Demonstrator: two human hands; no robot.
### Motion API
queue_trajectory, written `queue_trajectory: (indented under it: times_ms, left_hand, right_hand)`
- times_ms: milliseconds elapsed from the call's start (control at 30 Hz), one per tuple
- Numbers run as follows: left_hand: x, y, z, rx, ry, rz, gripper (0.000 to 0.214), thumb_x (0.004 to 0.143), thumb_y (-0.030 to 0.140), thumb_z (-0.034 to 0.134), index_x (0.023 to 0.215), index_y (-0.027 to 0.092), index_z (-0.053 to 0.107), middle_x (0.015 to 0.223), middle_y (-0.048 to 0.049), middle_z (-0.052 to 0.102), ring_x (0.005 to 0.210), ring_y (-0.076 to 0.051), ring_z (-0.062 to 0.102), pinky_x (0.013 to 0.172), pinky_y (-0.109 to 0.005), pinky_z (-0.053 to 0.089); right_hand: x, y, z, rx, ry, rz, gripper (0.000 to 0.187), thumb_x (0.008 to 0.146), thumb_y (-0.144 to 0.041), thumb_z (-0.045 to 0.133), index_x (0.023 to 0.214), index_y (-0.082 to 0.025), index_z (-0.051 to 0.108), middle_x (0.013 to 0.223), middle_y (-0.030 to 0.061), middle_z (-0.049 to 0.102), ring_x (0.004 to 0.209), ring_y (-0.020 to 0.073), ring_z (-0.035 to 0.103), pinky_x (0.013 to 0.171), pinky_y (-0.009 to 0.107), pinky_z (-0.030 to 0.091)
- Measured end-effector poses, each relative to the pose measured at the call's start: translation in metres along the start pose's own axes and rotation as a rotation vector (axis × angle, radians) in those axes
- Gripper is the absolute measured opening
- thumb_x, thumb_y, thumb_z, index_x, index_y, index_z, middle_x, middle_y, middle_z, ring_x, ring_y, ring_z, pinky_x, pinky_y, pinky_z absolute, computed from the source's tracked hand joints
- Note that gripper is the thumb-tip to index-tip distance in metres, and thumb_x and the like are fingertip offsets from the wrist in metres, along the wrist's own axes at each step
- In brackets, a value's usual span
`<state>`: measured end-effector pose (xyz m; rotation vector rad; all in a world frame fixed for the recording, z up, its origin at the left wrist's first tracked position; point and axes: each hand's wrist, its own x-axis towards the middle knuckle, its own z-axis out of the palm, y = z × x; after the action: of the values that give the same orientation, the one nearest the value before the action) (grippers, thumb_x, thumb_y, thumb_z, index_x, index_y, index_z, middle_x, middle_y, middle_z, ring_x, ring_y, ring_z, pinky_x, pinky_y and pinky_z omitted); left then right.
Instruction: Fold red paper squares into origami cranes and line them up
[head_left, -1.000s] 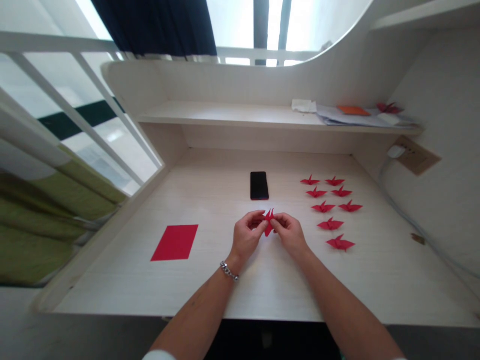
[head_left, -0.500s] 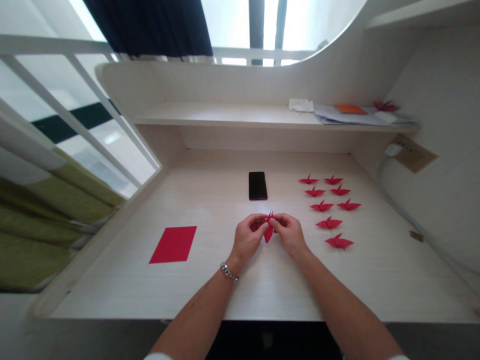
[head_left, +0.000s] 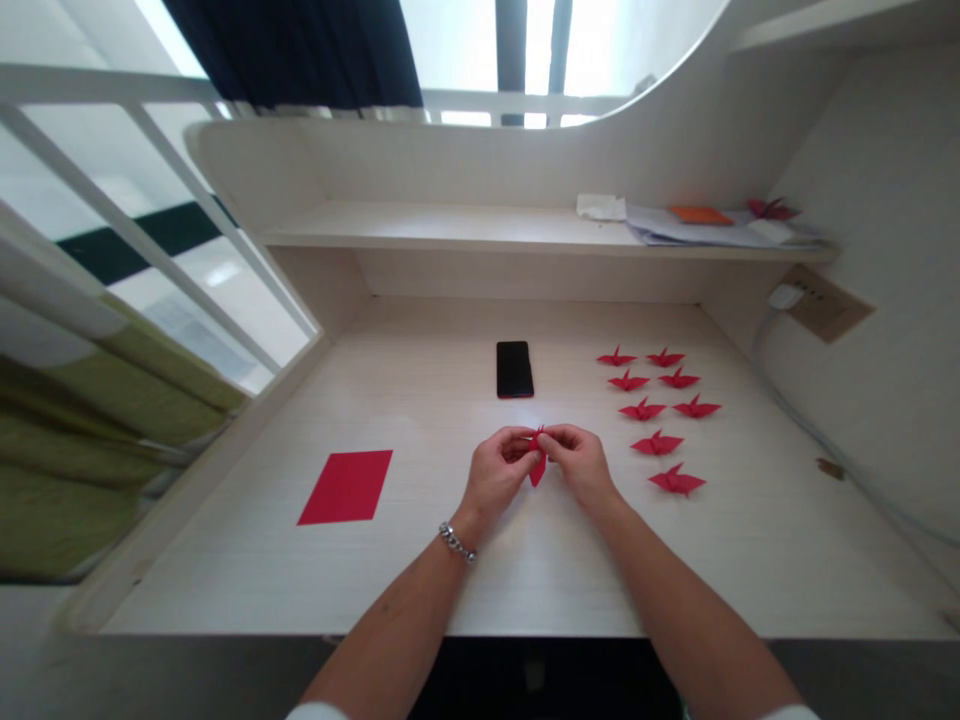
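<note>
left hand (head_left: 495, 468) and right hand (head_left: 579, 460) meet near the middle of a pale wood-grain desk (head_left: 420, 560). between them, clamped by the thumbs and fingers of both: a small piece of folded red paper (head_left: 537, 471). grip firm-looking on either side; the fingers behind the paper are mostly hidden, so their exact hold cannot be told.

change over the last 1.0 s: 2 thin tips stood clearly apart above the fingers at first; now only a short bit of tip shows at the top, the right hand's thumb lies over the upper part, and the long lower point hangs more plainly below the left hand's thumb. reading: the handling has narrowed to the upper end, likely close pinching or creasing there. the fold itself is too small to make out.

unchanged around it: 8 small red folded-paper birds (head_left: 677, 481) in 2 loose columns, to the right of the hands; 1 flat, square-looking red paper sheet (head_left: 346, 487), well apart on the left; a black rectangular phone (head_left: 514, 370), lying flat just beyond the hands. none of these is touched. silver chain bracelet (head_left: 457, 543) on the left wrist.
</note>
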<state>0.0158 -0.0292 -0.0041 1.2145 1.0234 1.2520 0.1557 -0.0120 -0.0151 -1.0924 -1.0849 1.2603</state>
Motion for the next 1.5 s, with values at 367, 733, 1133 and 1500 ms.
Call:
queue_trajectory:
  times_ms: [367,733,1133,1500]
  left_hand:
    - [0.001,0.003,-0.003,-0.147,-0.047,-0.15,0.045,0.062,0.023,0.081,0.102,0.011,0.062,0.078,-0.0083,0.073,0.071,-0.019,0.069,0.067,-0.029,0.054]
    - [-0.001,0.005,-0.006,-0.111,-0.188,-0.221,0.047,0.061,0.02,0.081,0.103,0.012,0.062,0.073,-0.006,0.072,0.064,-0.016,0.066,0.06,-0.025,0.051]
    - [0.0,0.001,-0.005,-0.077,-0.059,-0.119,0.046,0.062,0.024,0.08,0.101,0.014,0.058,0.071,-0.0049,0.071,0.064,-0.017,0.067,0.058,-0.026,0.051]
    - [0.0,-0.003,-0.004,-0.016,-0.099,-0.065,0.039,0.069,0.024,0.076,0.102,0.014,0.057,0.075,-0.0064,0.071,0.071,-0.02,0.069,0.064,-0.029,0.053]
  right_hand:
    - [0.0,-0.015,-0.015,0.019,-0.162,0.117,0.026,0.066,-0.039,0.075,0.079,-0.016,0.073,0.067,0.0029,0.069,0.06,0.0142,0.061,0.057,0.026,0.049]
    - [0.0,-0.029,-0.034,-0.277,-0.349,0.018,0.017,0.072,-0.029,0.066,0.08,-0.016,0.074,0.067,0.0027,0.068,0.061,0.0142,0.06,0.06,0.027,0.048]
    - [0.001,-0.019,-0.02,-0.078,-0.278,0.094,0.031,0.07,-0.045,0.071,0.08,-0.016,0.071,0.072,0.0038,0.069,0.064,0.0145,0.061,0.061,0.027,0.049]
    - [0.001,-0.015,-0.022,-0.082,-0.241,0.053,0.021,0.066,-0.035,0.075,0.075,-0.016,0.072,0.064,0.002,0.068,0.057,0.0134,0.058,0.059,0.027,0.047]
